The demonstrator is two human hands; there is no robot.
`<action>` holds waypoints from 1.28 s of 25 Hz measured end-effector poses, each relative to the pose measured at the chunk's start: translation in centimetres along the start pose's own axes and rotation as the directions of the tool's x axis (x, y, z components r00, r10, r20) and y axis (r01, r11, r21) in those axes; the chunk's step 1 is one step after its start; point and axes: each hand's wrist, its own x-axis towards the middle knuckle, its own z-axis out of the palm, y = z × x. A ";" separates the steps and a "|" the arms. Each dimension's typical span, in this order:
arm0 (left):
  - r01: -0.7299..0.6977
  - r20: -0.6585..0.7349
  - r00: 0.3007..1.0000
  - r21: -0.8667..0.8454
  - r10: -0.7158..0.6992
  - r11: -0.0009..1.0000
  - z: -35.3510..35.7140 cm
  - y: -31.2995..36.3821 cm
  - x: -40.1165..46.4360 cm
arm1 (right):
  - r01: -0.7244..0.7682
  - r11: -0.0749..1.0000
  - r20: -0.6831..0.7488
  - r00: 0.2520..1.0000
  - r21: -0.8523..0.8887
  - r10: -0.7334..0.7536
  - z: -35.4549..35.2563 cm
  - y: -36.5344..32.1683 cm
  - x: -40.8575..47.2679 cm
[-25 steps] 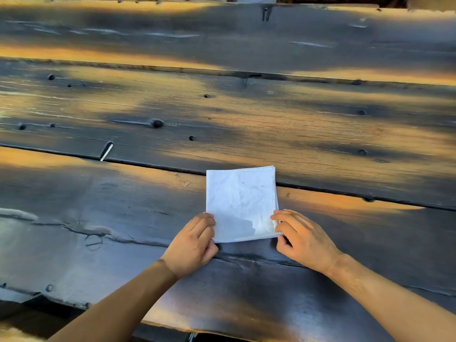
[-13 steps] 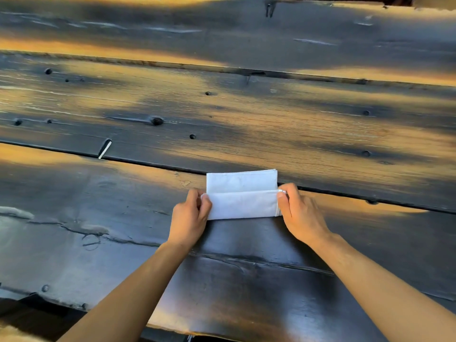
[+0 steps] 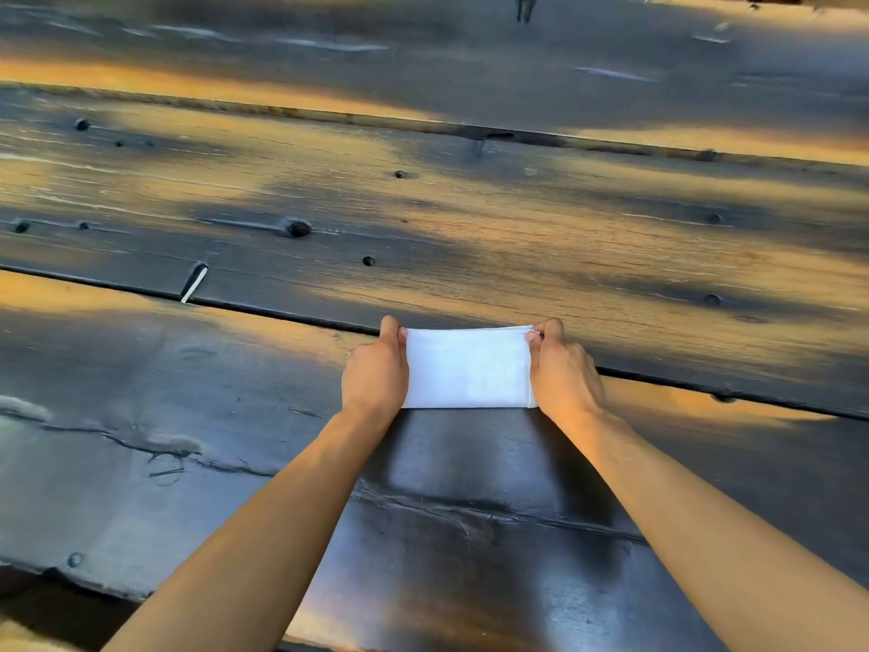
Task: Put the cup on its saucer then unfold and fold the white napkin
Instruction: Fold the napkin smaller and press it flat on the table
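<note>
The white napkin (image 3: 468, 368) lies folded into a wide rectangle on the dark wooden table (image 3: 235, 407), its far edge along a gap between planks. My left hand (image 3: 374, 369) pinches the napkin's far left corner, thumb and fingers closed on the layers. My right hand (image 3: 562, 371) pinches the far right corner the same way. Both hands rest against the napkin's short sides. No cup or saucer is in view.
The table is made of wide, worn planks with dark gaps (image 3: 282, 310) running left to right. A small white sliver (image 3: 193, 287) sticks out of the gap at the left. The table's near edge (image 3: 70, 581) runs along the bottom left.
My hands lifted the napkin's near edge and carried it away from me onto the far edge. The square napkin is now half as deep, and both hands sit at its far corners.
</note>
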 end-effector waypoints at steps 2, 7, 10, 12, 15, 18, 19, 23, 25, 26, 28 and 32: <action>0.030 -0.010 1.000 0.022 -0.030 0.999 0.2 0.2 0.2 | -0.045 0.999 -0.019 0.999 -0.017 0.045 0.4 -0.4 0.3; 0.144 -0.042 0.989 -0.006 -0.144 0.990 0.7 0.6 0.4 | -0.149 0.986 -0.079 0.985 0.073 0.155 1.0 -0.6 0.5; 0.159 -0.056 0.986 0.039 -0.157 0.987 0.7 0.1 0.3 | -0.156 0.984 -0.142 0.976 0.088 0.167 1.1 -0.6 0.6; 0.179 -0.039 0.983 0.030 -0.178 0.983 0.5 -0.4 0.3 | -0.169 0.982 -0.151 0.972 0.084 0.181 1.0 -0.6 0.6; 0.229 -0.030 0.973 0.031 -0.229 0.973 0.0 -0.7 0.3 | -0.202 0.979 -0.148 0.968 0.029 0.204 0.6 -0.4 0.3; 0.125 -0.225 0.966 -0.012 -0.125 0.992 -0.6 -0.1 -0.7 | -0.073 0.996 -0.357 0.930 0.046 0.084 0.0 -0.2 -0.8; -0.022 -0.310 0.950 0.035 0.032 0.999 -0.5 0.4 -1.4 | 0.038 0.998 -0.427 0.904 0.045 -0.015 -0.2 0.0 -1.2; -0.527 -0.242 0.786 0.222 0.569 0.821 2.6 4.0 -4.1 | 0.339 0.936 -0.325 0.878 -0.100 -0.352 0.6 0.8 -2.3; -0.568 -0.079 0.804 0.191 0.590 0.800 4.4 6.3 -4.7 | 0.353 0.924 -0.141 0.917 -0.146 -0.372 1.0 1.5 -2.3; -0.559 -0.010 0.821 0.186 0.570 0.808 5.2 7.2 -4.8 | 0.359 0.917 -0.055 0.926 -0.174 -0.374 1.1 2.0 -2.2; -0.518 0.085 0.855 0.209 0.512 0.830 6.5 7.8 -4.4 | 0.372 0.902 0.037 0.927 -0.218 -0.373 1.5 3.0 -1.7; -0.499 0.179 0.866 0.303 0.466 0.812 7.2 6.4 -3.1 | 0.310 0.921 0.016 0.949 -0.235 -0.315 2.0 3.4 -1.3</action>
